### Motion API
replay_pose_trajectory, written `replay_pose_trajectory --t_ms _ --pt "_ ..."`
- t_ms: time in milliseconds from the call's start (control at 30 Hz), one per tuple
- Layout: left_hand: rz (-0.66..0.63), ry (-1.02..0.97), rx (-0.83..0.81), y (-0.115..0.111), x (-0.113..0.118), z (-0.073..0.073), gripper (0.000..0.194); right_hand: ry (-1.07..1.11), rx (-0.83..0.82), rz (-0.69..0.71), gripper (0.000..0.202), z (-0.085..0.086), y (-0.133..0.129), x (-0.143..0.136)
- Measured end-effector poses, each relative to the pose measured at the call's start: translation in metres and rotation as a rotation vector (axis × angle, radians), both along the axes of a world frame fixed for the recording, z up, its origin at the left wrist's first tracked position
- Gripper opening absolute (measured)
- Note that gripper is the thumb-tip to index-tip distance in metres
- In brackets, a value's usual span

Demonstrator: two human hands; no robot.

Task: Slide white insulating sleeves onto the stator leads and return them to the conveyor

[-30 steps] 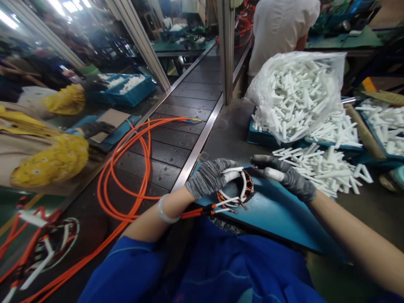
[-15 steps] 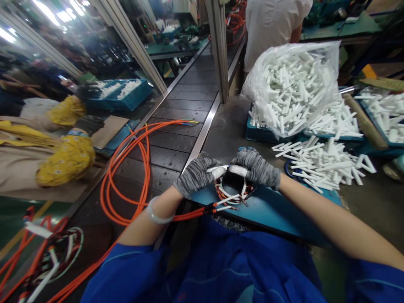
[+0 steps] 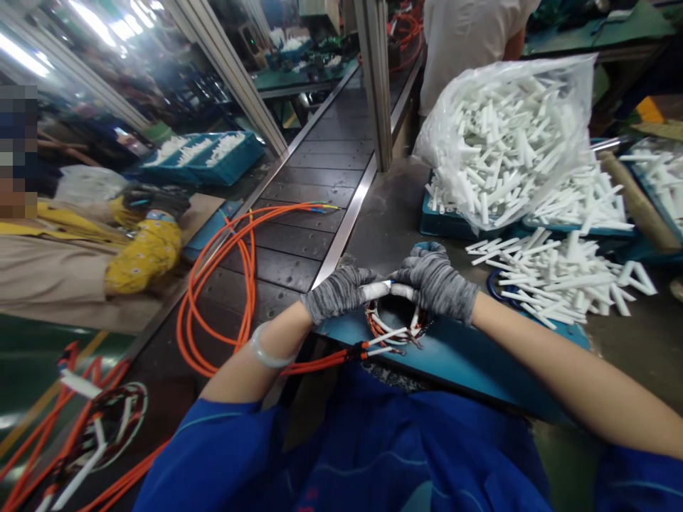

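Gloved left hand point(image 3: 337, 293) and right hand point(image 3: 436, 284) pinch, seemingly, 1 white sleeve point(image 3: 388, 289) above coil point(image 3: 393, 328).

loose white tubes point(image 3: 560, 274) right; orange cable point(image 3: 224, 284) left

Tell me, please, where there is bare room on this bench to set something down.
Bare metal bench top lies between the conveyor belt and the bag of white tubes. The blue board is bare nearer the person. It is crowded right of the hands, under loose white tubes.
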State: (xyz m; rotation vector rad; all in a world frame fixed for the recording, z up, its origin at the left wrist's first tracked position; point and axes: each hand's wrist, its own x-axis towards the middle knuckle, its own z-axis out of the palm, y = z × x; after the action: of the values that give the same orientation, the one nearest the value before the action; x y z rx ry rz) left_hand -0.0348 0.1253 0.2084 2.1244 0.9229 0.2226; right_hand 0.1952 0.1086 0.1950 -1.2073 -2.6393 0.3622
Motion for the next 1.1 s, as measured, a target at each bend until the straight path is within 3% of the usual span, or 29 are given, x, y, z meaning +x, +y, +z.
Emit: replay_pose_trajectory --t_ms 100,200,300,367,467,533,633,767,933,1100 --pt "0.022 0.056 0.020 -0.004 0.007 0.005 0.031 -0.069 0.042 -0.027 0.047 -0.004 -0.001 0.001" --pt "0.089 0.261 0.282 -0.016 0.017 0.011 0.031 0.094 0.034 0.017 0.042 -0.012 0.003 0.017" --pt "0.092 0.533 0.538 -0.027 0.029 0.013 0.037 0.420 -0.150 0.060 0.038 -0.020 0.005 0.035" --pt "0.064 0.628 0.620 -0.029 0.038 0.014 0.038 0.629 -0.314 -0.008 0.035 -0.025 0.004 0.043" --pt "0.010 0.648 0.640 -0.027 0.047 0.020 0.036 0.823 -0.493 -0.144 0.035 -0.031 0.001 0.046" --pt "-0.033 0.637 0.619 -0.025 0.048 0.025 0.036 0.867 -0.529 -0.127 0.036 -0.032 0.001 0.045" --pt "-0.069 0.642 0.645 -0.024 0.044 0.026 0.036 0.801 -0.391 0.001 0.036 -0.029 0.003 0.041" --pt "-0.040 0.614 0.757 -0.023 0.034 0.011 0.031 0.593 -0.116 0.075 0.041 -0.026 0.005 0.038" --pt "-0.005 0.447 0.901 -0.024 0.024 -0.011 0.036 0.707 -0.168 0.066 0.033 -0.032 0.005 0.038" --pt "-0.077 0.498 1.031 -0.025 0.026 -0.018 0.038 0.668 -0.089 0.099 0.035 -0.034 0.006 0.038"
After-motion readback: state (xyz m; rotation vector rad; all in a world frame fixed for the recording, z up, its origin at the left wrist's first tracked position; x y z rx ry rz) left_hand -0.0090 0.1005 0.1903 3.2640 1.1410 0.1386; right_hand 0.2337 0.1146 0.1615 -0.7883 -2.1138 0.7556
